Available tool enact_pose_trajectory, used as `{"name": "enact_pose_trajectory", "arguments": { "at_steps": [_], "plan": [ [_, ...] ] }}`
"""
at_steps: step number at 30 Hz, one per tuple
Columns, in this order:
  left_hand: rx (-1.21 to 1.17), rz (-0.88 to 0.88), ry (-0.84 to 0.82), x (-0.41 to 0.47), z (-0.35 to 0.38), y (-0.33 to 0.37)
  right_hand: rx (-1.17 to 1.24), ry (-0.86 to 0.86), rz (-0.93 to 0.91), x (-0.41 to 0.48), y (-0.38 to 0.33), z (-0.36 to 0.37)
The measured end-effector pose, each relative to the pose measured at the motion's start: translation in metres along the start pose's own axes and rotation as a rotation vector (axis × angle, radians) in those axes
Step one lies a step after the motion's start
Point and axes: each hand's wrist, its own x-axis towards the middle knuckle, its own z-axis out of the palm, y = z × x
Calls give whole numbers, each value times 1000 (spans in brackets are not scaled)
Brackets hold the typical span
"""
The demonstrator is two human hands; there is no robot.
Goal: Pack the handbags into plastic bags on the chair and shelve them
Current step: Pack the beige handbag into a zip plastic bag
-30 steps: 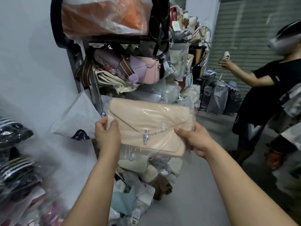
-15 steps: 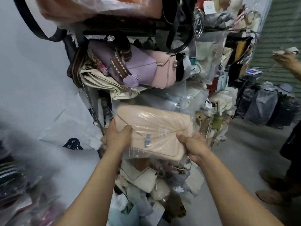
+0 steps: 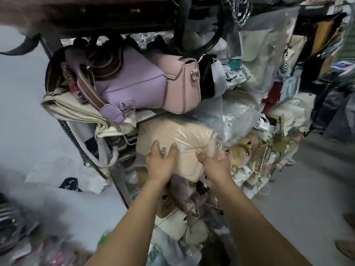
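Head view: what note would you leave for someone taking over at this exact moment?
Left hand: fingers spread, pressing the front of the beige handbag.
Right hand: holds the handbag's right end.
Handbag: wrapped in its plastic bag, partly in on the shelf level under the purple handbag.
Done: bagged.
Left: push it fully in, let go, fetch the next.

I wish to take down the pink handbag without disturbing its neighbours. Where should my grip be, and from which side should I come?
Grip the pink handbag at its narrow end with the strap ring, coming from the front right. That end faces outward, while its other side lies against the purple handbag; its lower corner seems to overhang the shelf, leaving room for fingers.
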Motion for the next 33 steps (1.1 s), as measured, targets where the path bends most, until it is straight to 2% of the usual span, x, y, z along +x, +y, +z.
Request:
{"name": "enact_pose_trajectory", "arguments": {
  "at_steps": [3, 8, 12, 18, 28, 33],
  "plan": [
    [-35, 18, -99, 1, 3, 4, -1, 18, -15, -9, 2, 13],
    [-29, 24, -132, 21, 0, 5, 20, 11, -27, -21, 4, 36],
    [-110, 24, -175, 40, -5, -3, -191, -61, -137, -19, 3, 39],
    [-61, 47, -247, 68, -9, -18, -500, -164, -216, 0, 15, 38],
    [-7, 40, -176, 65, -9, -34, -642, -150, -230, 5, 22, 36],
    [-61, 27, -114, 39, -22, -22, -457, -236, -224, -9, 1, 34]
  ]
}}
